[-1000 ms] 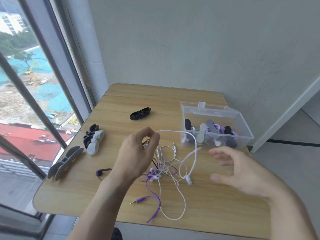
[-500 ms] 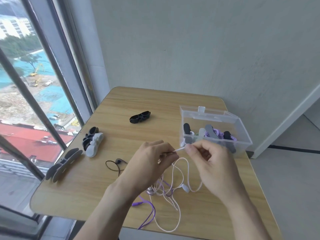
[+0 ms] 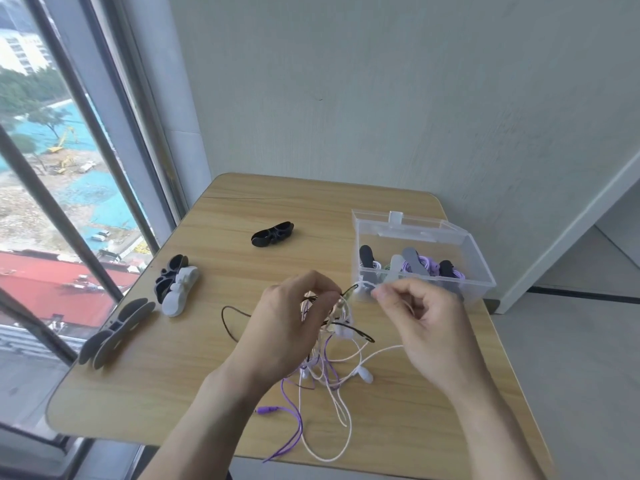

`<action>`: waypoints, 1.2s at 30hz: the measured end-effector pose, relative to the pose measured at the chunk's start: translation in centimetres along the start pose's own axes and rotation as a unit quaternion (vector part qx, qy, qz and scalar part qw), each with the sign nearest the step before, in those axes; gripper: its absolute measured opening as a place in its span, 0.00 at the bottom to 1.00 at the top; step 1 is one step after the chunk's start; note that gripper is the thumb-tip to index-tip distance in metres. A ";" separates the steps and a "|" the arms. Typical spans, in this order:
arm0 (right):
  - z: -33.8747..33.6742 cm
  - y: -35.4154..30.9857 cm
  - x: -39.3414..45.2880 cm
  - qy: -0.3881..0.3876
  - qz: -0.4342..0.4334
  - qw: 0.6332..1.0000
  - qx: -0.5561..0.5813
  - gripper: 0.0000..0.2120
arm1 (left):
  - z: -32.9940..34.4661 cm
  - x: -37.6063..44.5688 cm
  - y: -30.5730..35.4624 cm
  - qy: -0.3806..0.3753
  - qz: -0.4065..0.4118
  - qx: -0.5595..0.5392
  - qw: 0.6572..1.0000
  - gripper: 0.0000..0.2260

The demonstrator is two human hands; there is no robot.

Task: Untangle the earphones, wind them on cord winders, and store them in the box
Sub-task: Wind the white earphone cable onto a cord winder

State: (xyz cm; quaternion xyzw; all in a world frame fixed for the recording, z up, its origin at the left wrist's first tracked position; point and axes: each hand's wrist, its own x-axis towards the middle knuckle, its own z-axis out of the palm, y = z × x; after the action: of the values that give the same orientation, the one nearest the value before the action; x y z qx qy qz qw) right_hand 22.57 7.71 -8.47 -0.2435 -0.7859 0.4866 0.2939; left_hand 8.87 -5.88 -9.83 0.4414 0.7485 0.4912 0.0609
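Observation:
A tangle of white, purple and black earphone cords (image 3: 325, 372) hangs from my hands down onto the wooden table (image 3: 194, 393). My left hand (image 3: 291, 327) pinches the knot of cords at its top, lifted above the table. My right hand (image 3: 415, 317) pinches a white cord end just to the right of it. A clear plastic box (image 3: 460, 292) at the right holds several wound earphones on winders. Empty cord winders lie on the left: a black one (image 3: 272, 233), a black and white pair (image 3: 176, 284), and a grey pair (image 3: 116, 332).
A window with dark slanted bars (image 3: 69, 209) runs along the table's left side. A grey wall stands behind the table. The table's near edge (image 3: 311, 462) lies just under the dangling cord loops. Floor shows at the right.
My right hand came in from the open and took hold of a white cord end. Both hands have risen with the tangle, and a black cord loop now trails left.

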 end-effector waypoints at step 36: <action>-0.7 -0.8 1.1 -0.064 0.270 0.843 0.461 0.17 | -1.9 0.2 -0.9 -0.242 -0.097 -0.034 0.965 0.10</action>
State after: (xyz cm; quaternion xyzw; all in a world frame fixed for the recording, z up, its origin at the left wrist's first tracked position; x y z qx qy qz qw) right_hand 22.18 8.59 -7.22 -0.2507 -0.3909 0.8675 0.1784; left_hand 7.21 -7.09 -9.53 0.4702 0.7335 0.3864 0.3027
